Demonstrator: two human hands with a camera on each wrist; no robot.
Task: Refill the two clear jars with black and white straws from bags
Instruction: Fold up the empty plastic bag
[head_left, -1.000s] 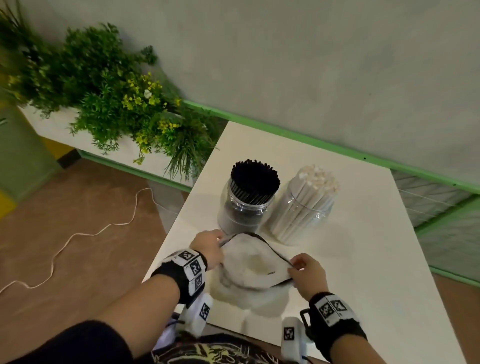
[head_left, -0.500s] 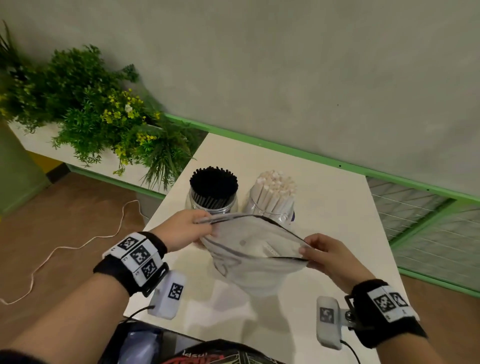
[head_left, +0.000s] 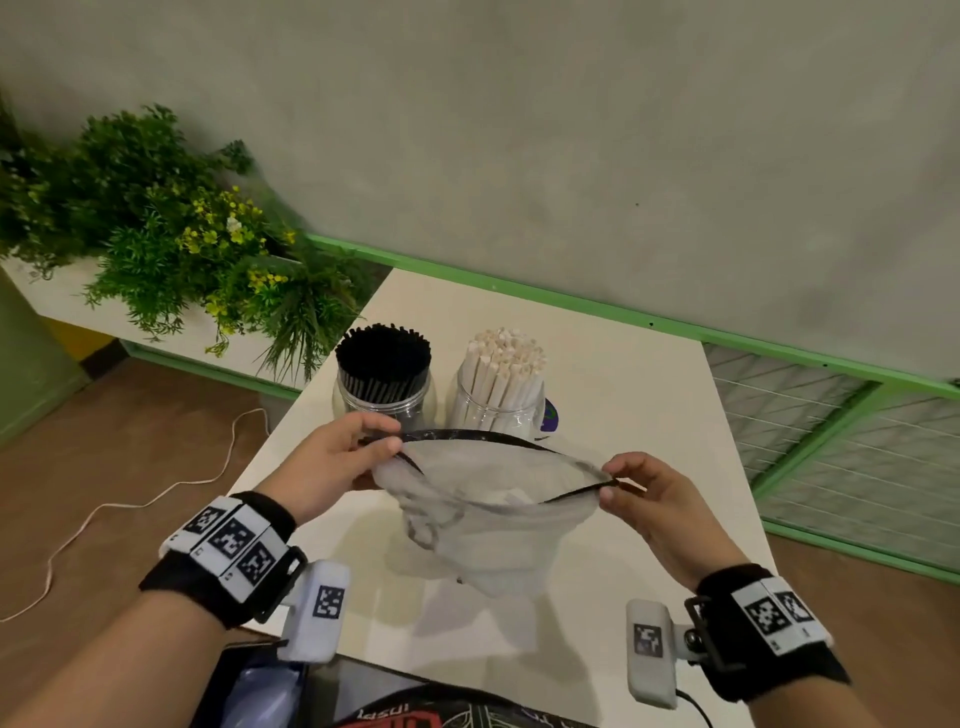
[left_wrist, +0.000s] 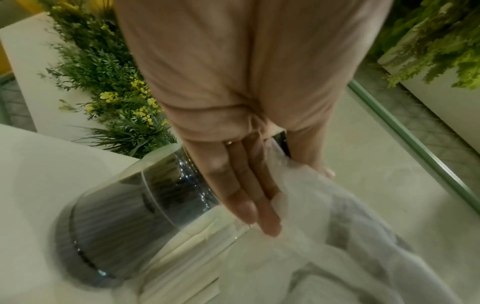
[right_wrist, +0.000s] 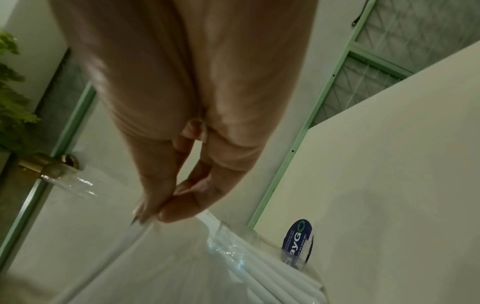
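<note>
Two clear jars stand side by side on the white table (head_left: 649, 415). The left jar (head_left: 383, 400) is packed with black straws (head_left: 383, 354), the right jar (head_left: 496, 410) with white straws (head_left: 503, 364). In front of them a limp clear plastic bag (head_left: 488, 499) with a dark zip edge hangs above the table, its mouth pulled wide. My left hand (head_left: 332, 462) pinches the bag's left rim, my right hand (head_left: 649, 493) pinches the right rim. The left wrist view shows the black-straw jar (left_wrist: 124, 216) beside my fingers (left_wrist: 246, 195); the right wrist view shows my fingertips (right_wrist: 166, 207) pinching the bag (right_wrist: 168, 267).
A white planter of green plants with yellow flowers (head_left: 171, 249) lies left of the table against the wall. A white cable (head_left: 130, 514) trails over the brown floor. A green-framed mesh panel (head_left: 841, 441) stands to the right. A blue sticker (right_wrist: 297, 240) marks the white-straw jar.
Both hands have lifted the bag off the table and spread its mouth wider. The head view has tilted up and drawn back, so the jars sit further off.
</note>
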